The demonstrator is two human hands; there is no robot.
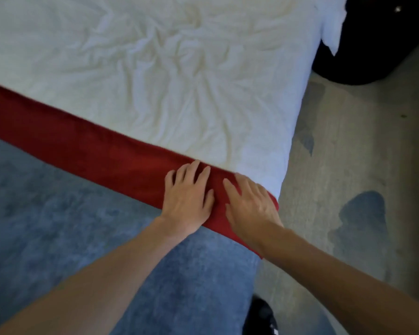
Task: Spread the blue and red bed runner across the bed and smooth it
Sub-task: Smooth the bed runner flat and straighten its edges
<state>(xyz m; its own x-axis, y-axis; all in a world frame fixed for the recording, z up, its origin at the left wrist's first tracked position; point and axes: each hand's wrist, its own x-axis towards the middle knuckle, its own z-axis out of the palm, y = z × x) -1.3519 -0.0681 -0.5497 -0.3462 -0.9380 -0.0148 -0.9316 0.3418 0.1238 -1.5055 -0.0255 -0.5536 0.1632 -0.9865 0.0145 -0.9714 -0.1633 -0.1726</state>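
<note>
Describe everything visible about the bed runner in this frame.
The runner is a soft, plush-looking cloth with a wide blue field and a red band along its far edge. It lies flat across the bed, over the wrinkled white sheet, running diagonally from the left of the view to the bed's right edge, where it drapes down. The left hand and right hand press flat, fingers spread, on the red band near that edge.
</note>
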